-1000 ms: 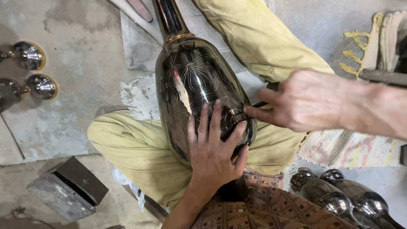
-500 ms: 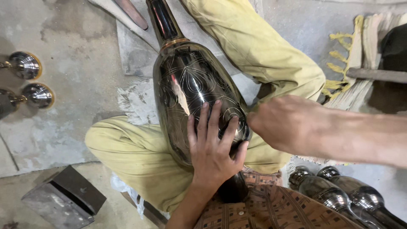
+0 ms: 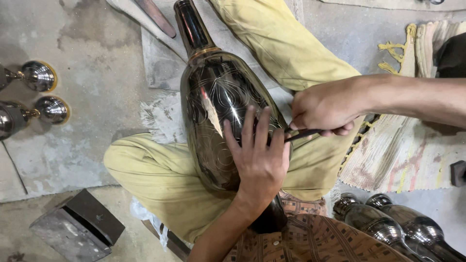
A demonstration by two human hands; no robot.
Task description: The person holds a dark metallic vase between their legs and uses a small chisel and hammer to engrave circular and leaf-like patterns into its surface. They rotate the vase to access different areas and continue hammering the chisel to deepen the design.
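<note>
So, nearest the camera the left hand (image 3: 257, 155) lies flat on the belly of the dark engraved metal vase (image 3: 221, 109), fingers spread, same as before. The vase rests across the person's lap on the yellow trousers (image 3: 160, 174), neck pointing away. The right hand (image 3: 325, 106) has its grip pinched shut on a thin dark engraving tool (image 3: 301, 134), tip at the vase's side; a second ago it sat closer over the left fingers. Farther left, shiny metal pieces (image 3: 39, 76) stand on the floor.

Glossy dark engraved metal vase (image 3: 218, 106), matt yellow cloth trousers (image 3: 160, 179), rough concrete floor (image 3: 87, 53)
</note>
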